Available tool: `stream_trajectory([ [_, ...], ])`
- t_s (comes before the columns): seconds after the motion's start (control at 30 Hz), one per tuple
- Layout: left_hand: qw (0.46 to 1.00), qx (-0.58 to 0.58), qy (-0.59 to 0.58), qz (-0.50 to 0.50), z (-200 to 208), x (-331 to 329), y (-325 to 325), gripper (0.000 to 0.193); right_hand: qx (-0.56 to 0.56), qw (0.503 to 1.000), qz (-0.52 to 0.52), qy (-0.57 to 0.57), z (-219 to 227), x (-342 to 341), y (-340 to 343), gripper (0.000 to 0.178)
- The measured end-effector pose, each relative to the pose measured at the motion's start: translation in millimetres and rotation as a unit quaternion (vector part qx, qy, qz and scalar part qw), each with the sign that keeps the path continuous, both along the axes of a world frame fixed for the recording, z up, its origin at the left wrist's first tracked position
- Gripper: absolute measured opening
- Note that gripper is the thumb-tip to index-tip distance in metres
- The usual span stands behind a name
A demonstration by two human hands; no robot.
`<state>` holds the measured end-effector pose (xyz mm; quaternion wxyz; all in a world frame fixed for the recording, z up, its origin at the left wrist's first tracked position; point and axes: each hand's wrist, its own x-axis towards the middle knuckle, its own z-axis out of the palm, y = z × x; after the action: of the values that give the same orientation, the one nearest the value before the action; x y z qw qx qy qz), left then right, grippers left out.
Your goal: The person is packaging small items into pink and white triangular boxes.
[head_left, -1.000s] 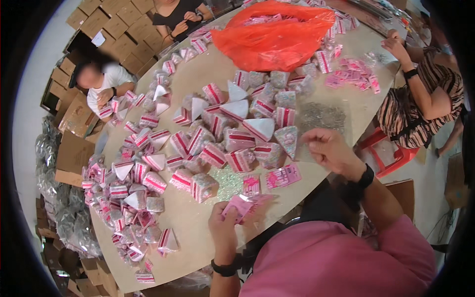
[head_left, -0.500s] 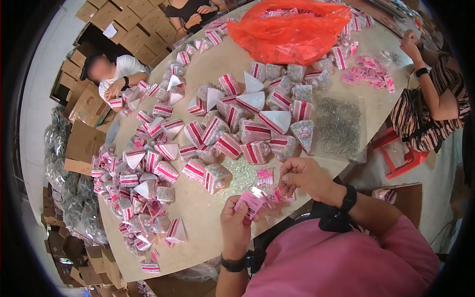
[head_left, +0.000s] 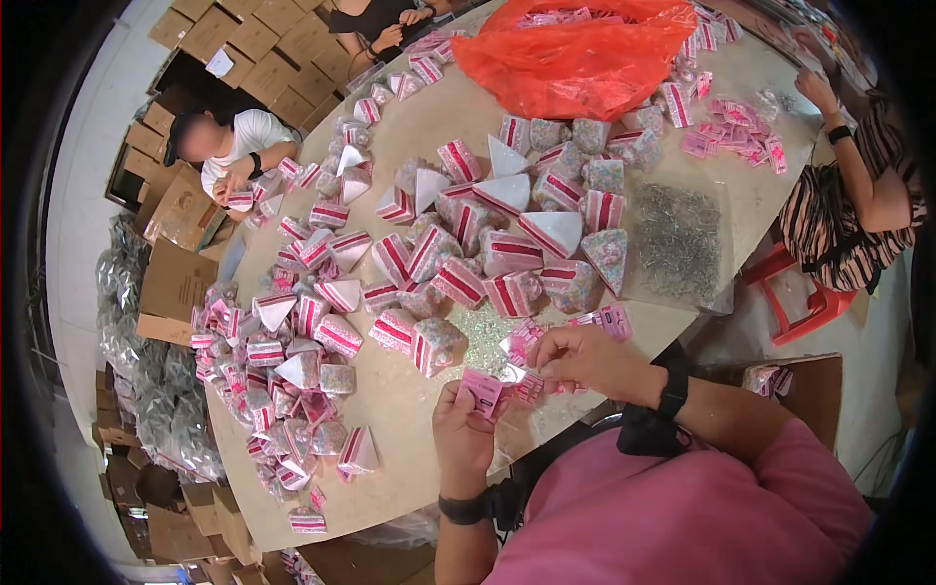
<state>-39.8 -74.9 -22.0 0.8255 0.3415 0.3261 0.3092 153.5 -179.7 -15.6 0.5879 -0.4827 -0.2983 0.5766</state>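
Note:
My left hand [head_left: 464,441] is closed on a pink card [head_left: 484,391], held upright over the near edge of the table. My right hand [head_left: 600,363] is beside it, thumb and fingers pinched together; what they hold, if anything, is too small to make out. Shiny pink tags [head_left: 525,387] show between the two hands. More pink cards [head_left: 612,321] lie on the table just beyond my right hand. Ahead of my hands are many cake-slice-shaped pieces [head_left: 512,292], white and pink with a red stripe and speckled, glittery sides.
A shallow clear tray [head_left: 684,303] of small metal pieces lies right of the slices. Behind are a red plastic bag [head_left: 575,68] and a heap of pink tags [head_left: 736,135]. Other people sit around the table [head_left: 292,522]. A cardboard box [head_left: 814,390] stands at my right.
My right hand has moved slightly left, closer to my left hand. The pink card in my left hand has turned a little. The whole view has shifted slightly.

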Motion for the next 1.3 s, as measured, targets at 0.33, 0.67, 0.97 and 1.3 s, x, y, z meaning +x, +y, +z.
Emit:
stream_trajectory([
  [0.33, 0.992, -0.051, -0.086, -0.070, 9, 0, -13, 0.017, -0.008, 0.985, -0.045, 0.168, 0, -15, 9, 0.004],
  [0.67, 0.992, 0.037, 0.096, -0.073, 3, -4, -23, 0.012, -0.001, 0.976, -0.027, 0.214, 10, -22, 14, 0.002],
  [0.97, 0.914, 0.241, 0.280, -0.167, 6, -9, -19, 0.016, 0.025, 0.971, -0.022, 0.237, 8, -26, 15, 0.007],
  [1.3, 0.830, 0.507, 0.233, 0.019, 47, 10, -28, 0.011, 0.045, 0.987, 0.002, 0.156, 14, -29, 15, 0.003],
])
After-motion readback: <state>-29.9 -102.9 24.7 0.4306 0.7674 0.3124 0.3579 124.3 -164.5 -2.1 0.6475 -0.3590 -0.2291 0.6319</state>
